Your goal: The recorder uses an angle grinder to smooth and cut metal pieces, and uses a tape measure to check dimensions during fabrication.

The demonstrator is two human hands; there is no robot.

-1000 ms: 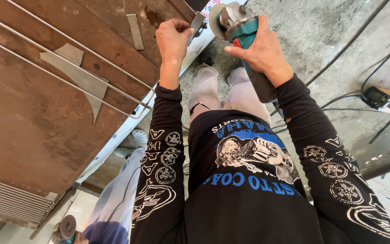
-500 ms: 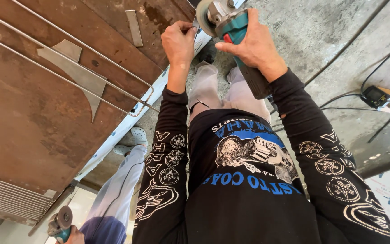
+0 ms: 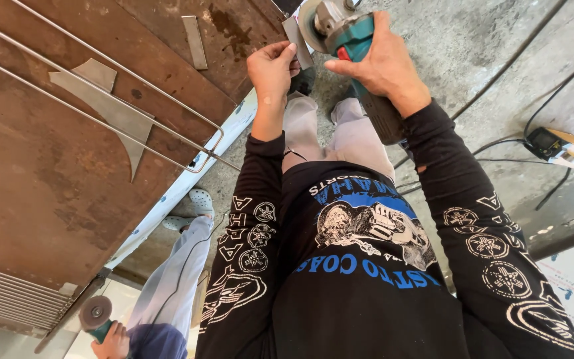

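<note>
My right hand [image 3: 381, 66] grips a teal and grey angle grinder [image 3: 340, 30], its disc pointing up at the top of the view. My left hand [image 3: 272, 66] pinches a small flat metal strip [image 3: 298, 41] right beside the disc. Both hands are held out in front of me over my legs and the concrete floor [image 3: 473, 53]. To my left stands a rusty steel worktable [image 3: 54, 179].
On the worktable lie a bent wire frame [image 3: 134, 100], a curved metal cutout [image 3: 111, 110] and a short flat bar [image 3: 194, 41]. Another person [image 3: 167, 292] at lower left holds a second grinder [image 3: 97, 316]. Cables and a power box [image 3: 556, 146] lie on the floor at right.
Both hands have drifted left and slightly up. The grinder disc and the metal strip now sit closer together. The other person's grinder has come further into view.
</note>
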